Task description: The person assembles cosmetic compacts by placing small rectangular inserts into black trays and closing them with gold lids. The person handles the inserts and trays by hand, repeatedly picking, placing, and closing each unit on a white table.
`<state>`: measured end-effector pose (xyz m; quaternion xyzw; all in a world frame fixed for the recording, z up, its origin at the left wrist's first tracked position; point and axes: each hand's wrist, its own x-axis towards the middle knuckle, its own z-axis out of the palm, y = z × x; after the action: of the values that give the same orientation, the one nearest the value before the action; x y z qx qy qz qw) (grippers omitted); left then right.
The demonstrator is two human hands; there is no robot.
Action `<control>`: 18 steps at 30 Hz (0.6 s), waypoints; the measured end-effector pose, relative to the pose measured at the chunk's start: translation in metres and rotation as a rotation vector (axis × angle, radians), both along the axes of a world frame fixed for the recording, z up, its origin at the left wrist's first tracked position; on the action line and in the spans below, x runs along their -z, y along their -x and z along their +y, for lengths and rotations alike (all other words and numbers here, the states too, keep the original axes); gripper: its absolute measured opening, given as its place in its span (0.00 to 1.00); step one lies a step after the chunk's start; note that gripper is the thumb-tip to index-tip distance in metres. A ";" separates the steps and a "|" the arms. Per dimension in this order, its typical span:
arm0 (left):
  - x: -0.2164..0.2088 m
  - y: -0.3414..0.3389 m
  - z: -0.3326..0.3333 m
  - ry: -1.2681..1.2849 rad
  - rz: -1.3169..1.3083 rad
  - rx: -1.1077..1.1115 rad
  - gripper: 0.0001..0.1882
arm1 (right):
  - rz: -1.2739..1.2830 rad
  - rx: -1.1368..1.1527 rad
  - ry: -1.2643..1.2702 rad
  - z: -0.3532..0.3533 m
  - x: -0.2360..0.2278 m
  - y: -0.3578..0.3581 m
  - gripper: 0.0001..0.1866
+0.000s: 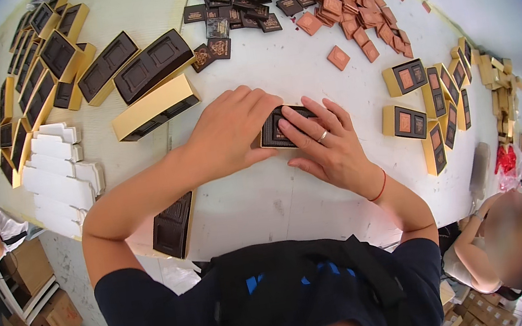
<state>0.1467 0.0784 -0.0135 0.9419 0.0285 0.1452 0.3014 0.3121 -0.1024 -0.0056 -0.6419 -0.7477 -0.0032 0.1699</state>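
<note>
Left hand (239, 125) clasps the left end of a dark box (273, 132) while the right hand (327, 135) lies spread over its right part, both touching it, its long axis running roughly left to right between them.

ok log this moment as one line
left hand: grips dark-topped box at left end | right hand: laid over its top | right: gold boxes | far side: dark squares, copper squares

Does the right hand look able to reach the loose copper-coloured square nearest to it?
Probably yes: white tabletop lies between the right hand and that copper-coloured square, though the hand would first need to leave the dark box.
</note>
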 end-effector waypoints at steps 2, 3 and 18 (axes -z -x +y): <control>-0.005 0.002 0.003 -0.013 0.057 0.015 0.38 | -0.048 0.019 -0.007 -0.006 0.002 0.001 0.29; -0.016 0.007 0.007 -0.050 0.039 -0.006 0.38 | -0.053 0.032 -0.057 -0.007 0.006 0.000 0.29; -0.032 0.157 -0.081 -0.088 0.275 -0.519 0.41 | 0.134 0.409 -0.243 0.000 0.006 -0.094 0.25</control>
<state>-0.0101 -0.0030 0.0184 0.9262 0.3027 0.0894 0.2064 0.4056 -0.1028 -0.0114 -0.7535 -0.5835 -0.0849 0.2907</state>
